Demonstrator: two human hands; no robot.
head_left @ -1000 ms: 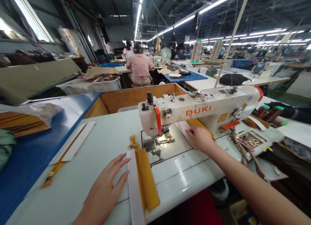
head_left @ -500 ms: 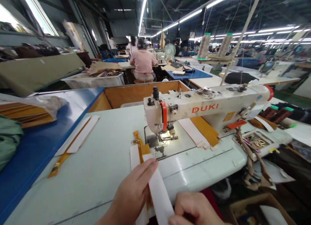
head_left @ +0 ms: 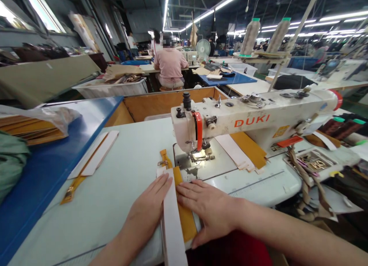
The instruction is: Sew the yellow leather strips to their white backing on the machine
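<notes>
A long white strip (head_left: 174,224) lies lengthwise in front of me, with a mustard-coloured strip (head_left: 186,220) along its right side. My left hand (head_left: 149,206) rests on the white strip's left edge, fingers stretched out and thumb hidden. My right hand (head_left: 211,202) lies flat on the mustard strip's right edge, its thumb spread toward me. Beyond the fingertips, a mustard zipper end (head_left: 164,156) with a metal slider sticks out at the strips' far end. The presser foot (head_left: 199,155) of the sewing machine (head_left: 250,120) is just beyond my right hand, apart from the strips.
Another zipper piece with white strips (head_left: 96,155) lies on the table at left. White and mustard strips (head_left: 248,149) sit under the machine arm. A tray of metal fittings (head_left: 316,161) stands at right. Thread cones (head_left: 250,38) rise behind; a person (head_left: 171,66) sits farther off.
My right hand has moved forward and left from the strip's near end and now lies flat on the mustard strip. More of the mustard strip shows. The view has shifted slightly.
</notes>
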